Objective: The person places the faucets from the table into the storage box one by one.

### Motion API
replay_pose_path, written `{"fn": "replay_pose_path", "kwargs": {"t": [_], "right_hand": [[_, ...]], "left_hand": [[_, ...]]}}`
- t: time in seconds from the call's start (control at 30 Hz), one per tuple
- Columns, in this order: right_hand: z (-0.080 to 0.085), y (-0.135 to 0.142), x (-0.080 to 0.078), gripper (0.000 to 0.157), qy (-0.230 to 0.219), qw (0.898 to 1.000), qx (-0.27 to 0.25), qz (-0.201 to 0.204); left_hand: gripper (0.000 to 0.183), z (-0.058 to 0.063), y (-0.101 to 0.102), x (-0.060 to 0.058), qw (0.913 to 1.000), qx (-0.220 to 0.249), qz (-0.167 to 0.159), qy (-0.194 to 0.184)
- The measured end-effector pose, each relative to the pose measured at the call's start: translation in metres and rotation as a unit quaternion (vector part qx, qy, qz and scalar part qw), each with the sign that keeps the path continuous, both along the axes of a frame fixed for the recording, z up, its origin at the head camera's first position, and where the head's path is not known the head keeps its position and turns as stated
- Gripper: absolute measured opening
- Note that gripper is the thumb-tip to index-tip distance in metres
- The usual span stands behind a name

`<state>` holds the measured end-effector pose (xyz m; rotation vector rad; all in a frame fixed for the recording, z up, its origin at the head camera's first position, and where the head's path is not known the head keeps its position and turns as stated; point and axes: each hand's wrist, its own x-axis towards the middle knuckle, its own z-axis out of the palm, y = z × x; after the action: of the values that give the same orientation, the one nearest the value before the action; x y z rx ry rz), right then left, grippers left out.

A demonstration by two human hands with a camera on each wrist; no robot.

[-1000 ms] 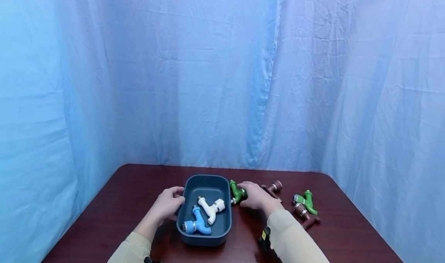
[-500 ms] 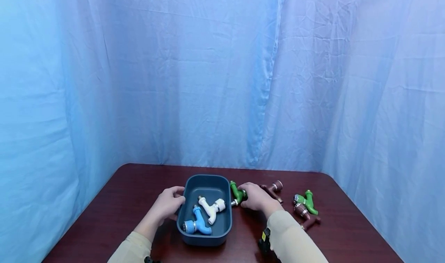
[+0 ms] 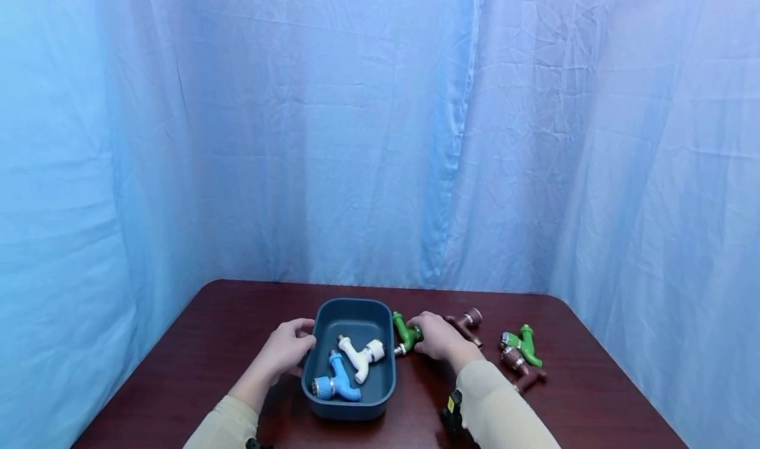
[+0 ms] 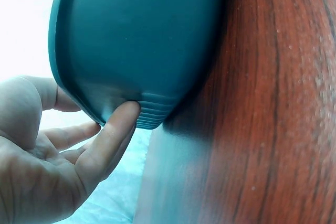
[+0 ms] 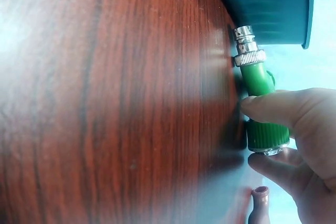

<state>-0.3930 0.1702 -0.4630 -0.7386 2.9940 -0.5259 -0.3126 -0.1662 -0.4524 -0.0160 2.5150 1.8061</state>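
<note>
A dark blue-green bin (image 3: 350, 409) stands on the table, with a white tap (image 3: 362, 358) and a blue tap (image 3: 338, 380) lying inside. My left hand (image 3: 286, 347) holds the bin's left wall near its rim; in the left wrist view one finger (image 4: 110, 135) lies against the ridged outer side while others reach behind the rim. Just right of the bin, my right hand (image 3: 441, 335) grips a green tap (image 3: 406, 332) by its ribbed knob end. The right wrist view shows this tap (image 5: 257, 80) lying low at the table, its metal end close to the bin wall.
A brown tap (image 3: 469, 320) lies beyond the right hand, partly hidden by it. Farther right, another green tap (image 3: 524, 345) and a second brown tap (image 3: 522, 370) lie close together. Blue curtains (image 3: 380, 139) surround the back and sides of the dark red-brown table (image 3: 255, 297).
The green tap in my right hand has shifted slightly toward me, the hand moving a little with it. My left hand and the bin have stayed in place.
</note>
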Motion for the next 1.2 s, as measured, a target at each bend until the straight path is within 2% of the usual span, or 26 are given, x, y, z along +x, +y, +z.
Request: {"fn": "replay_pose_path", "kwargs": {"t": [0.4,0.97,1.2], "right_hand": [[0.0043,-0.0023,0.0025,0.035,0.001,1.0,0.0,-0.007],[0.0028,-0.0036,0.0053,0.032,0.005,1.0,-0.002,-0.028],[0.0012,-0.0016,0.0031,0.032,0.012,1.0,-0.003,-0.02]], "left_hand": [[0.054,0.0026,0.0005,0.001,0.9999,0.015,-0.004,-0.002],[0.052,0.0005,0.0002,0.0008,0.9999,0.008,-0.007,0.003],[0.052,0.0002,0.0003,0.0006,0.9999,0.009,-0.006,0.003]]}}
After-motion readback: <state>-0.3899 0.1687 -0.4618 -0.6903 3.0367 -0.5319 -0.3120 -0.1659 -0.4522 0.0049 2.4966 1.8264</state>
